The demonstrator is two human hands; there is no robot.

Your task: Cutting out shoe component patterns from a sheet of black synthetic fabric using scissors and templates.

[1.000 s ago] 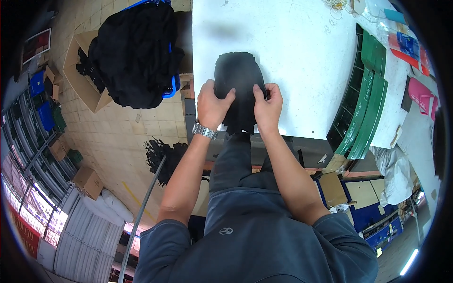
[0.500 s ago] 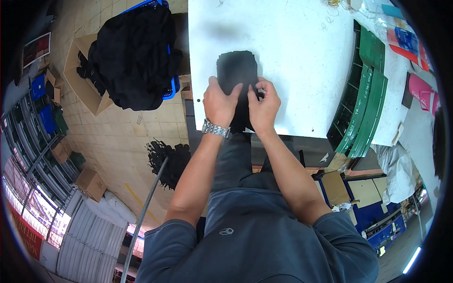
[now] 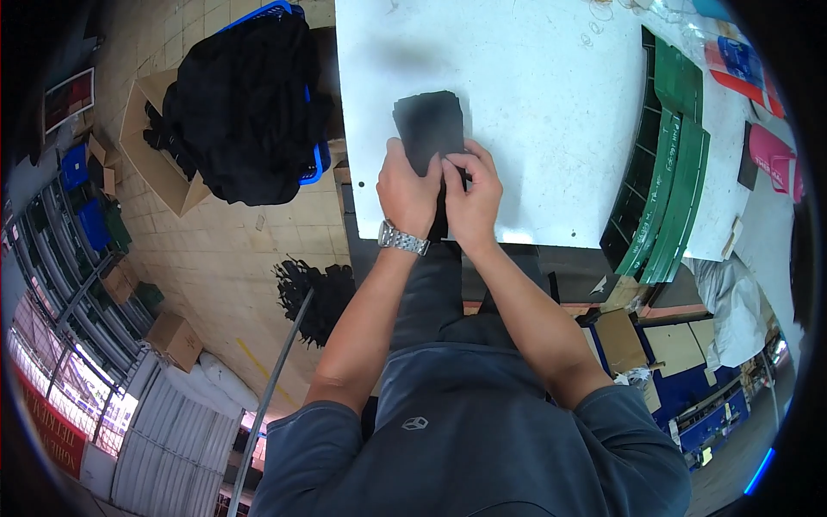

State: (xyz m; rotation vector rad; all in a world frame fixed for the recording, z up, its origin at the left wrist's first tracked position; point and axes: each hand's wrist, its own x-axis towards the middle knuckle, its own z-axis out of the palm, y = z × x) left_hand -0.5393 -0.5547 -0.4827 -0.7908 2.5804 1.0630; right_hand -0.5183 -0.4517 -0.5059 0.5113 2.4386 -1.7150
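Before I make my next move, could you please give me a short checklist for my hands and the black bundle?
1. Left hand at the bundle's left side: ok.
2. Right hand at its right side: ok.
3. Black bundle far end resting over the white table: ok.
4. Far edge of the bundle even: not ok, it looks slightly stepped.
5. Bundle apart from the green crates: ok.
6. Bundle's underside flat: cannot tell, it is hidden.

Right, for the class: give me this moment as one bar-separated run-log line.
left hand: holding black stack, left side | right hand: same stack, right side | stack: over white table | worn: silver watch
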